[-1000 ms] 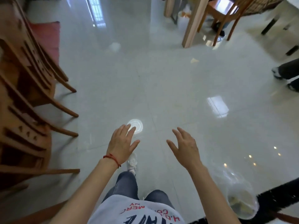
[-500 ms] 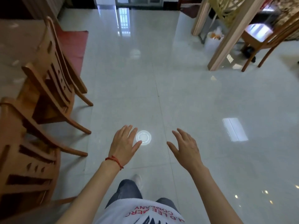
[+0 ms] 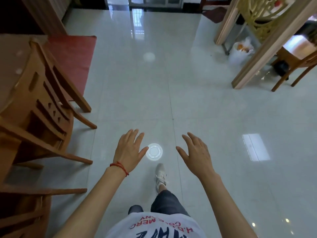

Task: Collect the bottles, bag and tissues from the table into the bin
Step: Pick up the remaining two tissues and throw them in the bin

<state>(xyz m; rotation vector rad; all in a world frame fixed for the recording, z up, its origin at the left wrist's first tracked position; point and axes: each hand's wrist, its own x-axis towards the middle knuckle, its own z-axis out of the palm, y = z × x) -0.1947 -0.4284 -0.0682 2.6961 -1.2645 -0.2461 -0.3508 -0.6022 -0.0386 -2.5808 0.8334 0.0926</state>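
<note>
My left hand (image 3: 129,150) with a red string at the wrist and my right hand (image 3: 197,154) are held out palm-down over a shiny tiled floor, fingers spread, holding nothing. A white bin lined with a plastic bag (image 3: 240,52), with orange scraps inside, stands far off at the upper right beside a wooden table leg. A brown table top (image 3: 12,54) shows at the left edge. No bottles or tissues are in view.
Two wooden chairs (image 3: 39,103) stand along the left by a red rug (image 3: 73,55). A light wooden table leg (image 3: 267,48) and another chair (image 3: 298,62) are at the upper right. My white shoe (image 3: 160,174) steps on open floor.
The view has swung up and forward as I walk. The plastic bag on the floor at lower right has dropped out of sight, and the bin has come nearer. Both hands stay open.
</note>
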